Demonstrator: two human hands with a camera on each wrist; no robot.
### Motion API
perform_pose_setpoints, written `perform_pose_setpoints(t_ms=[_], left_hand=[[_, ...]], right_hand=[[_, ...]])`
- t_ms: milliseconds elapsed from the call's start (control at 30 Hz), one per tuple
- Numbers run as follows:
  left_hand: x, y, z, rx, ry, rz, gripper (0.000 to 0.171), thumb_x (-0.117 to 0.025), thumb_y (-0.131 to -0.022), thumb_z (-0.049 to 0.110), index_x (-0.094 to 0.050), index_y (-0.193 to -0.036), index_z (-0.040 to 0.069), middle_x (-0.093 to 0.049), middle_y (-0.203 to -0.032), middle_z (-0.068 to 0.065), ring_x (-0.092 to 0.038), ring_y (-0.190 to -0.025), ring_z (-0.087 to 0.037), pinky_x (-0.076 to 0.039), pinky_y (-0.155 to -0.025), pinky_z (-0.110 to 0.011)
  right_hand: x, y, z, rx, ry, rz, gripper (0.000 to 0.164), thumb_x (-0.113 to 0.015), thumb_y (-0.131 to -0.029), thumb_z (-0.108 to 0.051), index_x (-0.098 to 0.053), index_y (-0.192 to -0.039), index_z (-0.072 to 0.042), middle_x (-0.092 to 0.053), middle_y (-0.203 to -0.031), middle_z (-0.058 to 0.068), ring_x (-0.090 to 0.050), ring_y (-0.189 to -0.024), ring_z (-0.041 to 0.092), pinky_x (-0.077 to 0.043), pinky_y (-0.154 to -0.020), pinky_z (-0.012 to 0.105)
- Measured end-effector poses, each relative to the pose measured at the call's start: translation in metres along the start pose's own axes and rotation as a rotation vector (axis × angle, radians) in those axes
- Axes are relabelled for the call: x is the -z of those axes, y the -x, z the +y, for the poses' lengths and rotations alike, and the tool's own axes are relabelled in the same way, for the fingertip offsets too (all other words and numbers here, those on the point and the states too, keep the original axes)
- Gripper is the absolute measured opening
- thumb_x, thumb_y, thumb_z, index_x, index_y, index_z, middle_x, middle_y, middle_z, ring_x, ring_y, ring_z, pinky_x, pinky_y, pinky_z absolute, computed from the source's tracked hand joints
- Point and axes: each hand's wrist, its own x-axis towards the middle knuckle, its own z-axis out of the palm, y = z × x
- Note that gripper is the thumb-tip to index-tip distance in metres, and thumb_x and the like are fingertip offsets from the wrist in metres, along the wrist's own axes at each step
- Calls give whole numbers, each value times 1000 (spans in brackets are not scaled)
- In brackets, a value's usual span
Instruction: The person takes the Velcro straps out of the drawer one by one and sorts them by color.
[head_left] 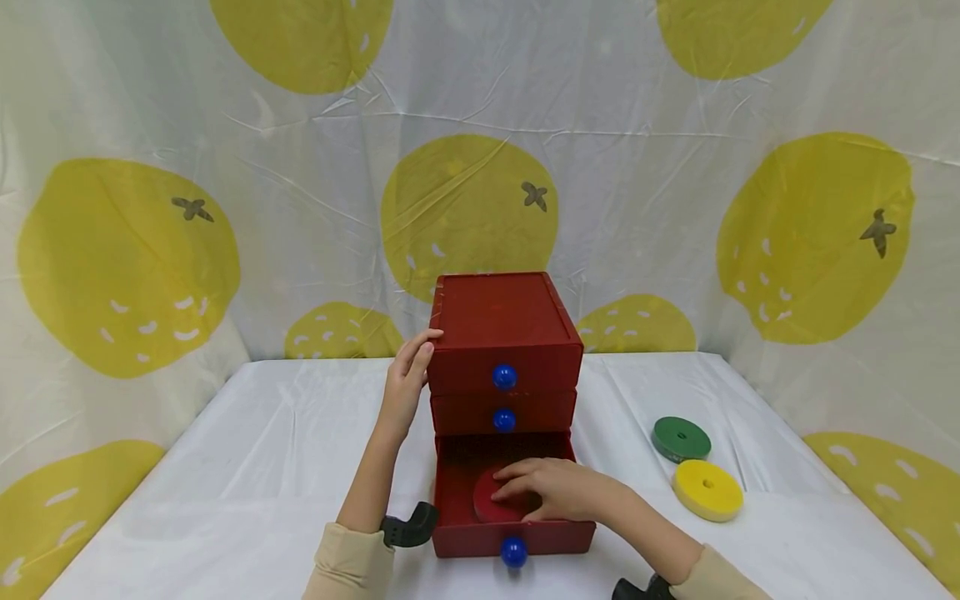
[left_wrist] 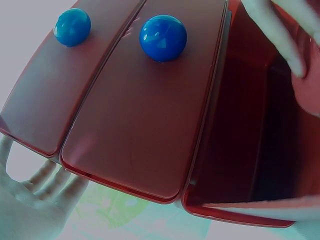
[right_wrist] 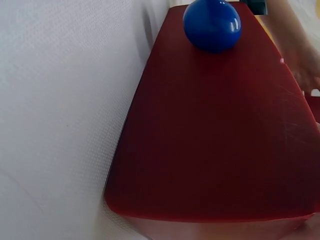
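Note:
A red cabinet (head_left: 495, 310) with three drawers and blue round knobs stands upright on the table. Its bottom drawer (head_left: 459, 487) is pulled out, and a red disc (head_left: 486, 498) lies inside, partly hidden under my right hand (head_left: 566, 490). The fingers and thumb of that hand are bent about the disc. My left hand (head_left: 405, 379) rests against the cabinet's left side, fingertips at the top edge. In the left wrist view, the middle drawer's blue knob (left_wrist: 163, 38) is close. From the right wrist, the drawer's front panel (right_wrist: 210, 130) fills most of the view.
To the right of the cabinet, a green disc (head_left: 681, 439) and a yellow disc (head_left: 708, 490) lie on the white-covered table (head_left: 300, 467), the yellow one nearer. Behind hangs a white curtain (head_left: 600, 192) printed with yellow fruit.

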Motion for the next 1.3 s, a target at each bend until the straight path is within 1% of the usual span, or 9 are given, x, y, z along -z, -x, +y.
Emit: perform_pose_setpoints(t_ms=[167,233,367,533,767,900,1000,1167,1300], left_hand=[[0,0,1,-1,0,-1,34,-44,-95,36,-54,-122,20,-44,-128,2,-46,-109,-16,-41,-86,-37],[0,1,1,-4,2,-4,34,-44,-95,36,-54,-122,19,-44,-128,2,-46,-109,-17,-41,-86,-37],[1,1,2,-10,15,-5,34,-44,-95,36,-53,-123,18,-44,-128,1,-48,-108,-18,-43,-86,-36],[2,0,1,-9,19,-4,35,-44,-95,36,-53,-123,17,-43,-129,0,-48,-109,-17,-43,-86,-36],[3,1,0,-2,11,3,34,-43,-95,33,-54,-122,16,-44,-127,0,-48,-106,-17,-43,-86,-34],[2,1,-1,-4,17,-2,34,-43,-95,33,-54,-122,16,-44,-127,-1,-48,-106,-17,-43,-86,-35],[2,1,-1,-6,19,-1,34,-44,-95,34,-54,-122,17,-44,-127,-1,-48,-108,-17,-43,-87,-36],[2,0,0,-5,12,-5,35,-44,-95,35,-54,-123,17,-43,-128,-1,-48,-107,-17,-43,-86,-35],[1,0,1,-5,3,-2,34,-45,-94,35,-54,-122,18,-44,-127,1,-48,-106,-17,-43,-84,-33]], right_hand=[[-3,-4,1,3,37,32,54,-68,-79,-36,-51,-129,-30,-46,-137,-7,-43,-127,17,-40,-99,38],[-4,-5,2,1,49,35,56,-68,-78,-38,-49,-130,-30,-44,-139,-5,-41,-128,18,-40,-99,38],[-5,-7,1,-7,52,28,56,-68,-78,-38,-49,-130,-32,-41,-142,-3,-43,-128,20,-41,-97,39],[-4,-8,-1,-24,52,25,54,-67,-79,-38,-49,-129,-34,-41,-142,-2,-45,-125,21,-44,-94,40],[-4,-13,-5,-38,15,31,49,-67,-79,-38,-53,-125,-30,-41,-142,-1,-45,-126,21,-44,-94,41],[-5,-15,-6,-41,1,35,47,-67,-79,-37,-54,-123,-29,-44,-140,0,-46,-124,21,-44,-93,41],[-6,-16,-6,-34,12,41,48,-68,-78,-38,-54,-123,-29,-46,-137,-1,-47,-122,21,-45,-92,41],[-6,-15,-6,-12,74,65,50,-68,-76,-43,-55,-122,-29,-50,-128,-1,-50,-115,18,-48,-88,35],[-5,-11,-4,-8,63,91,50,-69,-76,-45,-56,-121,-29,-52,-122,-1,-52,-110,16,-49,-87,32]])
